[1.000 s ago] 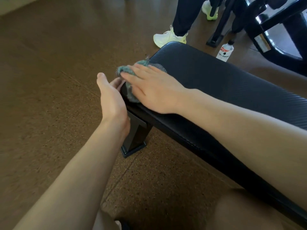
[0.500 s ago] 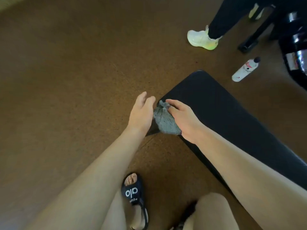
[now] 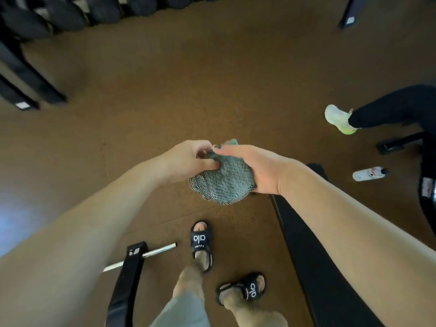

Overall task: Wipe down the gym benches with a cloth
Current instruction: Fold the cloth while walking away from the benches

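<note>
Worktop (image 3: 313, 267): black padded gym bench, below and to the right of both grips, its near end under the right forearm; judged firm and smooth, so a cloth should slide over it easily.
Cloth (image 3: 224, 182): grey-green knitted rag with a dark speckled hem, held up in the air between the two grips, clear of the worktop; judged light, limp and not fragile, best gathered into a pad in the palm.
Right grip (image 3: 254, 168): right hand curled round the cloth's right side, bulk of the fabric against the palm.
Left grip (image 3: 188, 159): left hand pinching the cloth's upper left fold, fingers bent.
Bottle (image 3: 369, 173): white, lying on the floor well to the right of the right grip.
</note>
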`<move>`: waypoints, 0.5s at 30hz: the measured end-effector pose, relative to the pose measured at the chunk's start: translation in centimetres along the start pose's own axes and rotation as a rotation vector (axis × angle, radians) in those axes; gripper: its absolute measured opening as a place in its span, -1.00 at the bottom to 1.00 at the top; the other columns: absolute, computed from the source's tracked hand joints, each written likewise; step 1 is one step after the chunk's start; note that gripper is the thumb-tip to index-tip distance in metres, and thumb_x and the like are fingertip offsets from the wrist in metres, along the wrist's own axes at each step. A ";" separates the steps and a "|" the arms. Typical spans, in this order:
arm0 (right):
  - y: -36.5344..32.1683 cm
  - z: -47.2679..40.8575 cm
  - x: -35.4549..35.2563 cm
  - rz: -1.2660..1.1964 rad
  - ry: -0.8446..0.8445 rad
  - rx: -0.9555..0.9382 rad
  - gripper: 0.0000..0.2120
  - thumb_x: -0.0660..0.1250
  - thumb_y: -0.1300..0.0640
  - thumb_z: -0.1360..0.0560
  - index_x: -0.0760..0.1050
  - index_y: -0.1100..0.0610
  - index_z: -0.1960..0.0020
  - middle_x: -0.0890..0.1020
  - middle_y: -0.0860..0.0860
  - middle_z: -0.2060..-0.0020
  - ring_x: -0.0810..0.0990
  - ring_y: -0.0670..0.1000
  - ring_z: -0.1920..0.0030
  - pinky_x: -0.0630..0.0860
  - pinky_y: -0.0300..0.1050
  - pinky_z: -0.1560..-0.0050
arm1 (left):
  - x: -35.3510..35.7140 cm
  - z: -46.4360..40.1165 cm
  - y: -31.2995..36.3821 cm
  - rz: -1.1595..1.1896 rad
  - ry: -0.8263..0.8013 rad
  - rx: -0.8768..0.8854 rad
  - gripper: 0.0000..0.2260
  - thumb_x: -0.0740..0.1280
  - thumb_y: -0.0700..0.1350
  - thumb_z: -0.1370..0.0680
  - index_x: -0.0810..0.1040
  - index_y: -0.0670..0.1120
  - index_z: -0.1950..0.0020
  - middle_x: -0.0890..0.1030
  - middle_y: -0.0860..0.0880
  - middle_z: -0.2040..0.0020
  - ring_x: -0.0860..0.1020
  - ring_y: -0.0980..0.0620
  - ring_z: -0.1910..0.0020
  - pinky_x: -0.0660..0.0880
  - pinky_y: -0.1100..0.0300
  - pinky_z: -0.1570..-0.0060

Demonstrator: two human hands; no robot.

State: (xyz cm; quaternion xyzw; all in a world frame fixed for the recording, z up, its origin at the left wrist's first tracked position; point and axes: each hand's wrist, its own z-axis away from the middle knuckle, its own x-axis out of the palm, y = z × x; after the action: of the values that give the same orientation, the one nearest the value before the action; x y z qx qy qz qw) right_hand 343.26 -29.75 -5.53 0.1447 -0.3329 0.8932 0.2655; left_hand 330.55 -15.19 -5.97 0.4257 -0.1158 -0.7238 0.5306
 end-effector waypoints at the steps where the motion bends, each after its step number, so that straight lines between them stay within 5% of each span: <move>1: -1.0 0.2 1.4 0.045 -0.017 0.021 -0.60 0.37 0.02 -0.59 0.52 0.21 -0.35 0.66 0.18 -0.22 0.64 0.18 -0.25 0.47 0.22 -0.38 | -1.4 1.3 -0.3 0.004 0.009 -0.004 -0.92 0.45 0.02 -0.58 0.57 0.09 0.01 0.64 0.03 0.04 0.56 0.05 0.10 0.45 0.14 0.08; 8: -6.9 -3.0 10.8 0.465 -0.094 0.082 -0.65 0.37 0.34 -0.55 0.54 0.18 -0.32 0.70 0.12 -0.17 0.67 0.12 -0.20 0.52 0.15 -0.34 | -9.9 7.7 -4.7 0.117 0.124 -0.038 -0.87 0.40 0.00 -0.62 0.50 0.01 0.03 0.60 0.03 0.11 0.50 0.07 0.19 0.40 0.15 0.20; 12: -9.9 -6.7 15.8 0.526 0.073 0.030 -0.62 0.44 0.32 -0.48 0.58 0.07 -0.26 0.73 0.01 -0.09 0.70 0.05 -0.13 0.57 0.13 -0.28 | -14.0 10.3 -8.5 0.358 0.241 -0.142 -0.89 0.38 -0.08 -0.63 0.49 -0.08 0.01 0.63 -0.09 0.03 0.58 0.03 0.18 0.55 0.19 0.32; 15: -11.7 -8.9 18.7 0.436 0.102 -0.026 -0.63 0.44 0.34 -0.47 0.59 0.15 -0.25 0.74 0.04 -0.07 0.72 0.06 -0.09 0.63 0.05 -0.16 | -17.0 11.7 -11.0 0.520 0.304 -0.203 -0.91 0.37 -0.10 -0.64 0.50 -0.08 -0.01 0.68 -0.11 -0.04 0.65 0.03 0.12 0.62 0.16 0.21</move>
State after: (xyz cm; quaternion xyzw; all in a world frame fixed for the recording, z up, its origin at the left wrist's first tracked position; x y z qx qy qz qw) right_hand 333.96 -9.27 2.12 0.0204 -0.3537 0.9313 0.0846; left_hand 315.85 0.73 2.74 0.4300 -0.0675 -0.5000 0.7487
